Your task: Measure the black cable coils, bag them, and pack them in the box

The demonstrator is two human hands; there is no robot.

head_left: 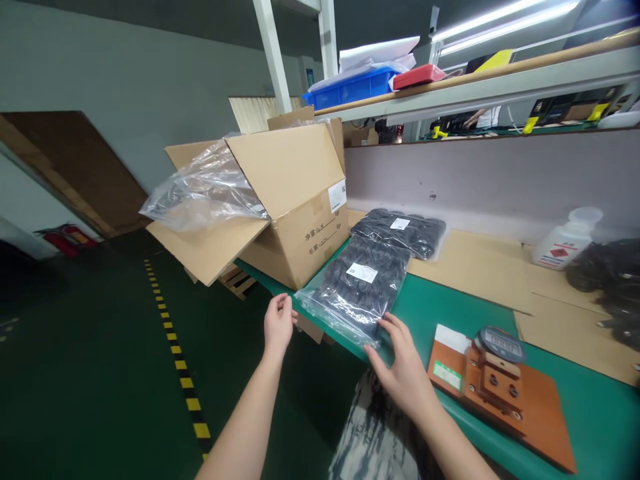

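Observation:
A clear plastic bag packed with black coiled pieces lies on the green bench top, a white label on its upper face. My left hand is closed at the bag's near left corner, thumb and fingers pinched at the plastic edge. At the near right corner is my right hand, thumb and fingers apart, fingertips at the bag's edge. Just behind lies a second labelled bag of black pieces. An open cardboard box stands left of the bags, with a clear plastic liner spilling over its flaps.
A dial gauge on an orange-brown base sits to the right. Farther back are cardboard sheets, a white bottle and black bundles. Overhead, a shelf holds a blue tray and a red box.

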